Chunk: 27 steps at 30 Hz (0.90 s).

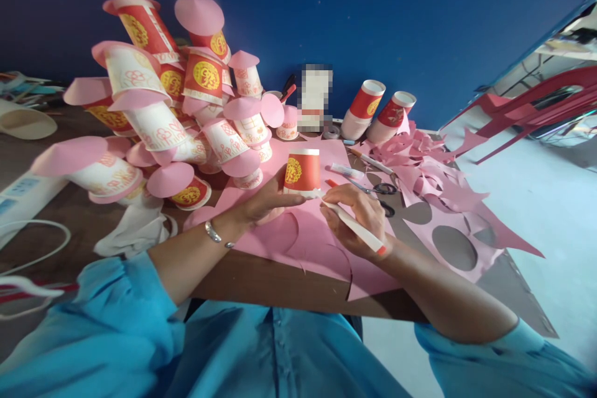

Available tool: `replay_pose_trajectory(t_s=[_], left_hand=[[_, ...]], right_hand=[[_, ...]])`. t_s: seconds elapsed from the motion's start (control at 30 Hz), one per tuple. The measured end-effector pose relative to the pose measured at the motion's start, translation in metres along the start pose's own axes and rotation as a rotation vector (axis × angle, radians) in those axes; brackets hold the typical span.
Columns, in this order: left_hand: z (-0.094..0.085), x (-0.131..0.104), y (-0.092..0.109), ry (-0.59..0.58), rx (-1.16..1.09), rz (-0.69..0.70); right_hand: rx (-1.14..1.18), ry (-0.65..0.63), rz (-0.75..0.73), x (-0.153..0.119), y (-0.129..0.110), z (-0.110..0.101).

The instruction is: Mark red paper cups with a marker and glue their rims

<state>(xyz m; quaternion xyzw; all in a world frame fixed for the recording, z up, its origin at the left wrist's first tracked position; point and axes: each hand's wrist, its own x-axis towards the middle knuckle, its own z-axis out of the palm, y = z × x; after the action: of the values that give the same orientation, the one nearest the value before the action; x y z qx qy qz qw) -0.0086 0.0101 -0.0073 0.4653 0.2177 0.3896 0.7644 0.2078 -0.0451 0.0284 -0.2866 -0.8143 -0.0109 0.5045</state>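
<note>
The left hand [268, 204] grips a red cup [308, 174] with a yellow emblem, above the pink paper [321, 255] on the table [284, 277]. Its thumb lies along the cup's lower edge; from here I see the other fingers only in part, the cup concealing some. The right hand [358, 210] pinches a white pen [357, 229], tip at the cup's lower white band (contact cannot be confirmed). Scissors [379, 189] lie just beyond, partly covered by that hand. Left: capped cups [153, 127], overlapping, rear units obscured. Behind, a pale upright object [316, 93] is blurred into blocks, unreadable.
</note>
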Motion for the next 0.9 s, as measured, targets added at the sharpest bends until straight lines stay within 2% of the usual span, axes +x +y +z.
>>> replay_pose_trajectory(t_s=[0.17,0.53,0.9], left_hand=[[0.0012,0.0001,0.0013,-0.032,0.024,0.015],[0.0044,-0.0040,0.0065,-0.032,0.047,-0.032],[0.0007,-0.0003,-0.0015,-0.051,0.024,-0.003]], right_hand=[[-0.014,-0.009,-0.088,0.0016,-0.0020,0.0004],[-0.038,-0.018,-0.065,0.0041,-0.0031,0.0005],[-0.037,-0.019,-0.054,0.0023,-0.0010,0.0022]])
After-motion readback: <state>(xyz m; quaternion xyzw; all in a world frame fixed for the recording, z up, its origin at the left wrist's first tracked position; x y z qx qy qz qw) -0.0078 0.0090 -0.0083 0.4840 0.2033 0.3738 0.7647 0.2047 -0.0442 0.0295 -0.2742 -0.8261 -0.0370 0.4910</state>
